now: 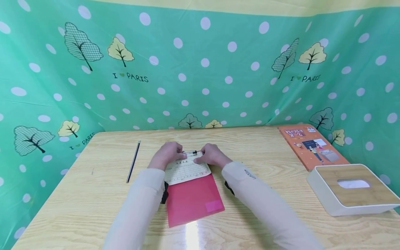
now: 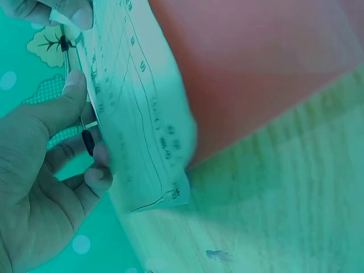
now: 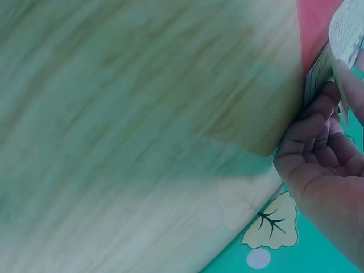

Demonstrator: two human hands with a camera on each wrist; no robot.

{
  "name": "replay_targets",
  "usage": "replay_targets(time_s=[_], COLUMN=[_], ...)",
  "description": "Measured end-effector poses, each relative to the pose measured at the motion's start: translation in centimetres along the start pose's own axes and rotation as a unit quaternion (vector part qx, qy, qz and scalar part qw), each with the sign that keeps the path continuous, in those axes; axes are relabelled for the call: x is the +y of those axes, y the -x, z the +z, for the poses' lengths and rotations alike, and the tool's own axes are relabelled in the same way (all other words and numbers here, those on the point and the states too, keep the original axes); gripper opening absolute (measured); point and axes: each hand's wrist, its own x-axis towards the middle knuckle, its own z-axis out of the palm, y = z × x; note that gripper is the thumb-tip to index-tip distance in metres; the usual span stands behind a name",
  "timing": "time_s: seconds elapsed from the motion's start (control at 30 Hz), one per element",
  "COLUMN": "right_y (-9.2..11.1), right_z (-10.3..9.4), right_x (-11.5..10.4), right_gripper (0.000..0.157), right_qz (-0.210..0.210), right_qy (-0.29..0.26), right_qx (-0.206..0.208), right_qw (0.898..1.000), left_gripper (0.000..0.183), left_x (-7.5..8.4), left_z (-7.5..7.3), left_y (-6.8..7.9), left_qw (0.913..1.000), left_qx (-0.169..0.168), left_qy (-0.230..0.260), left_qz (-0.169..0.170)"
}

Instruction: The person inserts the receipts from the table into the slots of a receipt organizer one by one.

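Note:
A pink folder [image 1: 195, 201] lies on the table with printed sheets [image 1: 187, 172] over its far part. Along the sheets' far edge runs a thin metal paper fastener [image 1: 195, 152] with black sliders, one slider [image 2: 87, 141] close by the left fingertips. My left hand [image 1: 167, 155] pinches the fastener at the left of that edge, its thumb over the wire in the left wrist view. On the right side, my right hand [image 1: 215, 155] grips the sheets, thumb on top and curled fingers [image 3: 310, 128] beneath. The top sheet bends up in the right wrist view.
A dark pencil [image 1: 133, 161] lies left of the folder on the wooden table [image 1: 103, 194]. At the right are an orange book [image 1: 309, 144] and a white tissue box with a wooden lid [image 1: 331, 201]. A green patterned curtain [image 1: 193, 69] hangs behind.

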Motion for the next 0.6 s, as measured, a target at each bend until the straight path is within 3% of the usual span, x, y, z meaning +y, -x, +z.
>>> replay_targets(time_s=[0.3,0.6], right_y=[-0.54,-0.78], right_z=[-0.01,0.04], right_x=[0.1,-0.01], right_gripper=[0.059,0.062], right_qz=[0.01,0.019], right_qy=[-0.001,-0.002], right_qx=[-0.004,-0.003], right_qw=[1.0,1.0], left_gripper=[0.04,0.037], left_x=[-0.16,-0.15], left_z=[-0.59,-0.53], left_y=[-0.28,-0.44], left_qw=[0.9992,0.999], left_qx=[-0.028,-0.027], left_qy=[0.028,0.034], left_qz=[-0.011,-0.003])
